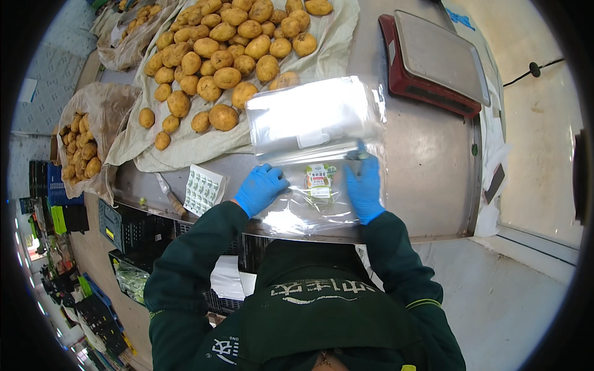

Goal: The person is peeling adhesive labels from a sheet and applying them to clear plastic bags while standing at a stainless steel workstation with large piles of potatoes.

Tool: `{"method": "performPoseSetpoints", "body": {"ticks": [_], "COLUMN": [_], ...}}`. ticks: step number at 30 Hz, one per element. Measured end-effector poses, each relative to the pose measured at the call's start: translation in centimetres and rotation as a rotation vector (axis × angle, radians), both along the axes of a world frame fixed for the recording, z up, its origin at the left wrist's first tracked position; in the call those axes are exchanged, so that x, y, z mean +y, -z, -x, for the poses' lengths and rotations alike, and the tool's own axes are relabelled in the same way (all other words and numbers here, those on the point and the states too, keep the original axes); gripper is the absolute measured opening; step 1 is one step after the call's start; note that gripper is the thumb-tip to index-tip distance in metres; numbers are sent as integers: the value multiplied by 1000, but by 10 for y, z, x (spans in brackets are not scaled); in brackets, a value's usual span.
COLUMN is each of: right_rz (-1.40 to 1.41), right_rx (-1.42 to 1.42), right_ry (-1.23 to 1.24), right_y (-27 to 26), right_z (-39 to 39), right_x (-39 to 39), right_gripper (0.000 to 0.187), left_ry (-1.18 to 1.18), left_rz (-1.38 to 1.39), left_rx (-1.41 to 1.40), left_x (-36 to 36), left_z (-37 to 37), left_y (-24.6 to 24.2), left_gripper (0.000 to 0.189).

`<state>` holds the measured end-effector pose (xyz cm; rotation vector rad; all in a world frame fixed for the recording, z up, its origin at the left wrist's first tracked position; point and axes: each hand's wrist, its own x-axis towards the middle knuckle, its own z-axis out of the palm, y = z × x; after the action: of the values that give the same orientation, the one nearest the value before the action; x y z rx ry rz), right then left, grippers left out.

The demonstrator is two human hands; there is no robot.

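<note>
A clear plastic bag [287, 211] with a printed label [319, 182] lies flat at the table's front edge. It overlaps a stack of clear plastic bags [315, 111] that throws back a strong glare. My left hand [261, 189], in a blue glove, rests at the left edge of the labelled bag with its fingers curled. Whether it pinches the film is hidden. On the bag's right side lies my right hand [365, 188], also gloved in blue, its thumb apart from the slightly blurred fingers.
Many potatoes [227, 78] lie on a pale cloth [185, 155] at the back left. A red scale [431, 92] with a metal pan stands at the back right. To the left are a sticker sheet [204, 190], a wooden-handled knife [171, 195] and a plastic sack of potatoes [109, 106].
</note>
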<state>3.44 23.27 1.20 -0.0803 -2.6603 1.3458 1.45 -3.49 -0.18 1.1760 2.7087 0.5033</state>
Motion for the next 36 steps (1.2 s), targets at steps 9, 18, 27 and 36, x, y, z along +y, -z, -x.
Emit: {"method": "performPoseSetpoints", "body": {"ticks": [9,18,27,36], "right_rz": [573,20,-381,717], "right_rx": [-8,-154,-51,-138], "right_ry": [285,-22,-124,339], "right_y": [-80,21,25,-63], "right_z": [-24,-2,9,-9], "right_x": [33,-23,-22,39], "right_gripper": [51,54,68,21], "left_ry": [-763,-1236,-24,-70], "left_rz": [-795,-1343,-28,-173], "left_rx": [-726,-533,-15,-277], "left_x": [-18,-21,7,-4], "left_z": [42,31,-12,7], "left_y": [-1,-41,-5,-2], "left_gripper": [22,27,25,16]}}
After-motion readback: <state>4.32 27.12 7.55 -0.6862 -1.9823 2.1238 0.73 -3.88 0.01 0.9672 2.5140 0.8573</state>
